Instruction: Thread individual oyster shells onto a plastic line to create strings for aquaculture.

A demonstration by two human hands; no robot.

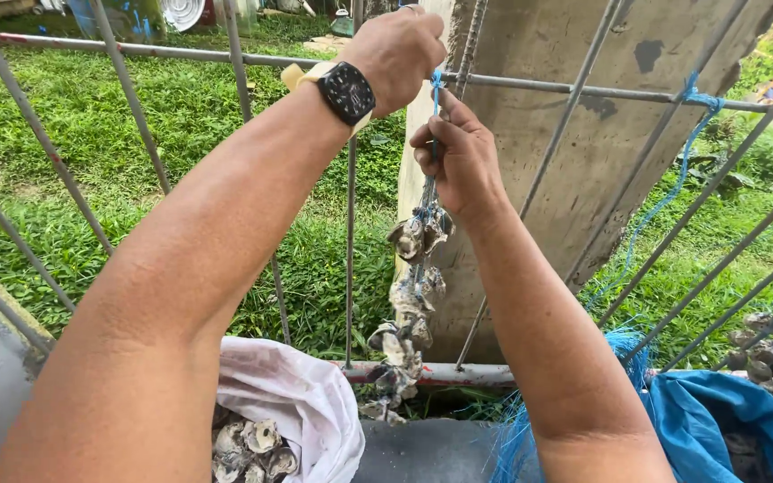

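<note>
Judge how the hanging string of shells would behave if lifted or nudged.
The shell string probably hangs limp and swings, being threaded on thin blue cord. It likely feels heavy, with many shells clustered. Their rough edges may snag the metal bars.

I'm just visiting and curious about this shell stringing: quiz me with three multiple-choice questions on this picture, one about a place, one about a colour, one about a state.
1. Where is the white sack of shells?
A. On the grass
B. Under the left arm, bottom of the view
C. Hung on the top rail

2. What colour is the cord that the hands grip?
A. Blue
B. Red
C. Yellow

3. How is the shell string?
A. Flat on the ground
C. Coiled in the sack
B. Hanging down from the hands by the railing

Answers:
1 B, the open sack sits low beneath the forearm.
2 A, the strand between left hand and right hand is blue.
3 B, the shells dangle in a vertical line below the right hand.
</note>
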